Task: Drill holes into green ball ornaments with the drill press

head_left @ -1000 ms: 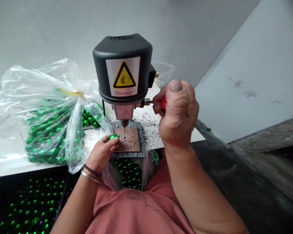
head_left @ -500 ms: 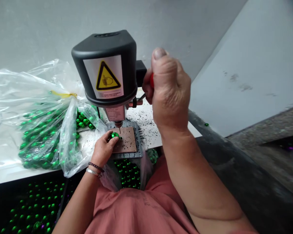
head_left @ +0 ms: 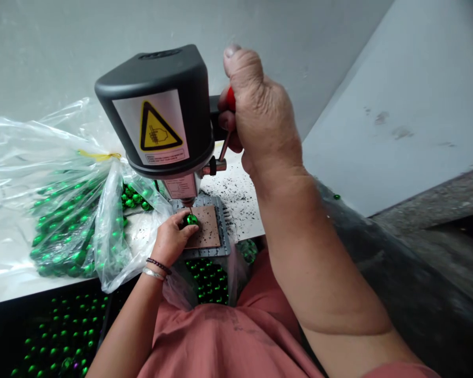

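Observation:
Between thumb and fingers, my left hand (head_left: pixel 172 234) pinches a shiny green ball (head_left: pixel 192 220) on the brown board (head_left: pixel 208 231). That ball sits right under the thin bit of a dark drill press (head_left: pixel 153 115), which bears a yellow warning triangle. Whether the bit has entered the ball cannot be told. My right hand (head_left: pixel 264 110) is wrapped round the red knob (head_left: pixel 230 98) of the press's feed lever, thumb pointing up. Beneath the board lies the grey slotted base plate (head_left: pixel 223 223) of the press.
On the left, a clear plastic bag (head_left: pixel 74 220) tied with yellow holds many green balls. Below the base are more green balls (head_left: pixel 208 281), and a dark tray (head_left: pixel 63 336) of them stands lower left. Black shavings litter the white table (head_left: pixel 240 184). One ball (head_left: pixel 336 197) lies near the wall.
My left hand has moved the green ball slightly right, under the bit. My right hand has shifted up and left with the lever knob, as the camera view moved a little.

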`<state>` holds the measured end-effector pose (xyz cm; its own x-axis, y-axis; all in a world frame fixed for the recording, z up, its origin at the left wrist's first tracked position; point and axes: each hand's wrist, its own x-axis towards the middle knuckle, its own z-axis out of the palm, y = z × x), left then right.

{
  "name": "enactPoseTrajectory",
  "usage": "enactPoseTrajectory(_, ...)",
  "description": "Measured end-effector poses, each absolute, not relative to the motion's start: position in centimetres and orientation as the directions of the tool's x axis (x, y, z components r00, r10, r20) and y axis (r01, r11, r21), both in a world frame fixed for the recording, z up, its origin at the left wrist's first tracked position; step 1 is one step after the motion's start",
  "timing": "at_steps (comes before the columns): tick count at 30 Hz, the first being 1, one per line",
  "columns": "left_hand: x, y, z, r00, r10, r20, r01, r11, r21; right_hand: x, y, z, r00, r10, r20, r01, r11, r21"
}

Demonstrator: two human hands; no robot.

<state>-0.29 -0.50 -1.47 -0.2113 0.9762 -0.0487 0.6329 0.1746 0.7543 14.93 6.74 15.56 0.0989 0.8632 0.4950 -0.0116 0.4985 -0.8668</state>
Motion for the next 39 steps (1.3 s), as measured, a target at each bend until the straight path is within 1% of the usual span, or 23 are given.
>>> enactPoseTrajectory(2, -0.2, -0.2, -1.2, -0.201, 0.979, -0.037, 0.684, 0.167, 0.710, 14.8, 6.4, 15.7, 0.115, 0.874, 0.472, -0.012, 0.476, -0.879)
enactPoseTrajectory(4, -0.2, 0.0, -1.0, -0.187, 0.981, -0.047, 0.710, 0.168, 0.683, 14.8, 6.4, 15.6, 0.100, 0.866, 0.490, -0.020, 0.494, -0.869)
enactPoseTrajectory(8, -0.2, -0.1, -0.9, -0.159, 0.985, -0.066, 0.707, 0.160, 0.689, 15.0, 6.9, 15.2, 0.095, 0.840, 0.535, -0.047, 0.540, -0.840)
enactPoseTrajectory(13, -0.1, -0.7, -1.6, -0.124, 0.992, 0.014, 0.758, 0.085, 0.647, 15.2, 7.4, 14.5, 0.028, 0.828, 0.560, -0.027, 0.560, -0.828)
enactPoseTrajectory(16, 0.0, -0.9, -2.1, -0.112, 0.990, 0.082, 0.772, 0.034, 0.634, 15.2, 7.5, 14.3, 0.049, 0.825, 0.563, -0.038, 0.565, -0.825)
enactPoseTrajectory(18, 0.0, -0.9, -2.3, -0.144, 0.986, 0.086, 0.749, 0.052, 0.660, 15.2, 7.6, 14.1, 0.047, 0.822, 0.568, -0.029, 0.569, -0.822)
enactPoseTrajectory(21, -0.3, -0.7, -2.0, -0.203, 0.979, 0.024, 0.663, 0.119, 0.739, 15.2, 7.9, 14.0, 0.033, 0.810, 0.586, -0.022, 0.586, -0.810)
enactPoseTrajectory(25, -0.9, -0.5, -1.5, -0.170, 0.984, -0.053, 0.541, 0.138, 0.829, 15.4, 8.1, 14.1, 0.026, 0.818, 0.575, -0.014, 0.576, -0.818)
enactPoseTrajectory(30, -1.2, -0.4, -1.6, -0.173, 0.981, -0.089, 0.492, 0.164, 0.855, 15.0, 7.3, 14.9, 0.062, 0.839, 0.541, 0.015, 0.541, -0.841)
enactPoseTrajectory(33, -1.0, -0.4, -1.6, -0.174, 0.979, -0.104, 0.516, 0.180, 0.837, 14.6, 6.5, 15.4, 0.124, 0.859, 0.497, 0.016, 0.499, -0.866)
enactPoseTrajectory(35, -0.7, -0.4, -1.6, -0.180, 0.978, -0.102, 0.566, 0.188, 0.803, 14.5, 6.3, 15.5, 0.141, 0.862, 0.486, 0.015, 0.489, -0.872)
enactPoseTrajectory(39, 0.0, 0.0, -1.6, -0.145, 0.989, 0.018, 0.693, 0.089, 0.715, 14.7, 6.4, 15.3, 0.108, 0.851, 0.513, 0.005, 0.516, -0.857)
